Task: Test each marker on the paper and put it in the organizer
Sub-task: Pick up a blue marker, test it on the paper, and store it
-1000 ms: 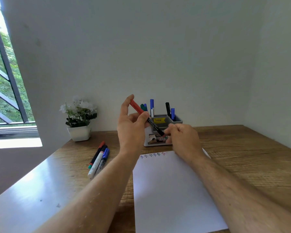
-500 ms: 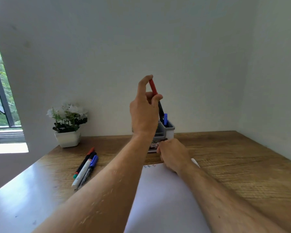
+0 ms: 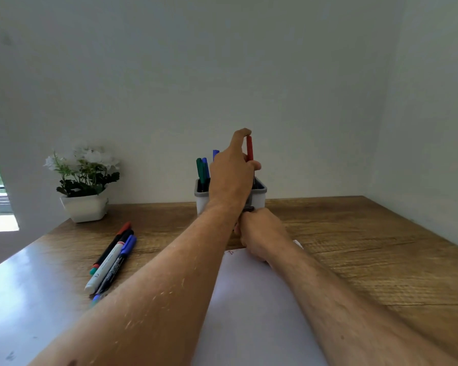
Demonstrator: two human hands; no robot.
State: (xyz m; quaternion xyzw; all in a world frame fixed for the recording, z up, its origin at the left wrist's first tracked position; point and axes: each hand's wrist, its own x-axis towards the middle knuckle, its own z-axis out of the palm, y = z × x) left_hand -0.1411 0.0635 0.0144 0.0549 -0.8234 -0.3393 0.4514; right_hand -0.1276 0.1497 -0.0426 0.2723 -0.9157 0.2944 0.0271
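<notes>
I logged the left hand [image 3: 232,178] pinching the red marker [image 3: 249,148] upright over the organizer [image 3: 259,198], fingers clamped on its barrel. The right hand [image 3: 261,233] lay curled at the paper's [image 3: 249,299] far edge; I couldn't tell whether it held anything. Spare markers [image 3: 111,257] lay left on the desk [image 3: 354,233].

marker: red-capped marker [image 3: 249,147], upright, lower end inside organizer
organizer: grey-and-white organizer [image 3: 259,196] on desk, holding green and blue markers
paper: white paper [image 3: 251,307], flat, near organizer
</notes>
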